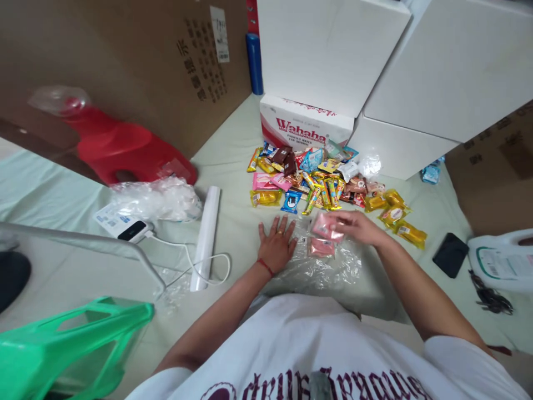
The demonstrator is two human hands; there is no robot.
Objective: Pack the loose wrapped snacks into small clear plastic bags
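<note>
My left hand [277, 243] lies flat with its fingers spread, at the left edge of a clear plastic bag [320, 273]. A ring and a red wrist cord show on it. With my right hand [353, 226] I pinch a pink wrapped snack packet [321, 225] over the bag. Just below it, a second pink packet [321, 248] lies on the clear plastic. Beyond both hands spreads a pile of wrapped snacks, among them a blue packet [291, 201], thin yellow sticks [332, 191] and dark brown packets [289, 164].
Behind the pile stands a Wahaha box [306, 125]. Yellow packets [410, 232], a black wallet-like item [450, 254] and a white jug [502, 261] lie right. Leftward are a white roll [206, 239], a charging cable [228, 266], a red bottle [125, 147] and a green stool [79, 333].
</note>
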